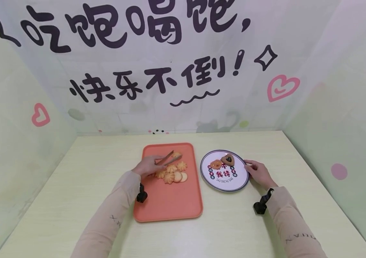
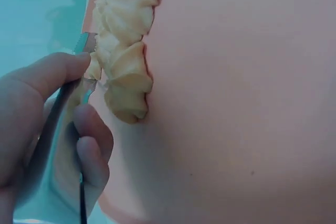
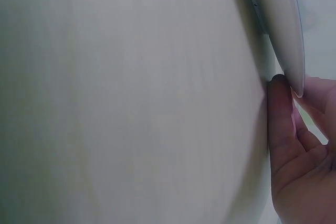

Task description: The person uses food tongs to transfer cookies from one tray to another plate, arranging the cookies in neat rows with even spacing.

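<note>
A person's left hand (image 1: pixel 148 166) is gripping tongs (image 1: pixel 166 157) at pale cookies (image 1: pixel 169 178) lying on an orange tray (image 1: pixel 168 206); the right hand (image 1: pixel 260 173) is pinching a plate (image 1: pixel 224 190)'s rim; picking seems to be underway, probably calling next for a gentle squeeze

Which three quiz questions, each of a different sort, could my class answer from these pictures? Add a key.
1. What tool does the left hand hold over the tray?
2. True or false: the right hand holds the plate by its edge.
3. Where is the heart-shaped cookie? a) on the tray b) on the plate c) in the right hand

Key: 1. tongs; 2. true; 3. b
</note>
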Demonstrator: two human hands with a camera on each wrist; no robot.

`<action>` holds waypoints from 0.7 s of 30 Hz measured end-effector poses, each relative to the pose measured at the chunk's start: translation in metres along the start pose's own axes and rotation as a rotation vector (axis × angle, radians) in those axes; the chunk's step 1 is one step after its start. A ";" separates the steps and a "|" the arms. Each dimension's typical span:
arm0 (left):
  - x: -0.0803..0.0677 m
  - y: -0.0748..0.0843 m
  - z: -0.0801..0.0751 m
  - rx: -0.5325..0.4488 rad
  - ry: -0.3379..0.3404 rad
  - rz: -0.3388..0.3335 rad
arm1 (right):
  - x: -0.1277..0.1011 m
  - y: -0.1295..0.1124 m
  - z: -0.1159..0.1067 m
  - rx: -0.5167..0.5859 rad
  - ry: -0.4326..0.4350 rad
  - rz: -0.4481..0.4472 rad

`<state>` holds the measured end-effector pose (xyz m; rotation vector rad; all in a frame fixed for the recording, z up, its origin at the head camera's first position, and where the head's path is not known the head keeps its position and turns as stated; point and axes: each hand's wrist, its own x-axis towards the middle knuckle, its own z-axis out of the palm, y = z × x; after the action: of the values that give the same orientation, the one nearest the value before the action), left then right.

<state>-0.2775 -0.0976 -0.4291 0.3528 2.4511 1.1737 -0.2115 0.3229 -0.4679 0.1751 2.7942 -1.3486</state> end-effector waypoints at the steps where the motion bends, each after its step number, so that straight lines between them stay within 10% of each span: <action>1: -0.001 0.001 0.001 0.025 0.015 -0.006 | 0.000 0.000 0.000 -0.001 0.001 -0.003; 21: -0.001 -0.007 -0.003 0.075 0.008 0.034 | 0.000 0.000 0.000 -0.025 0.012 -0.001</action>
<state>-0.2781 -0.1043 -0.4321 0.4135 2.5097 1.1010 -0.2112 0.3226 -0.4676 0.1816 2.8203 -1.3166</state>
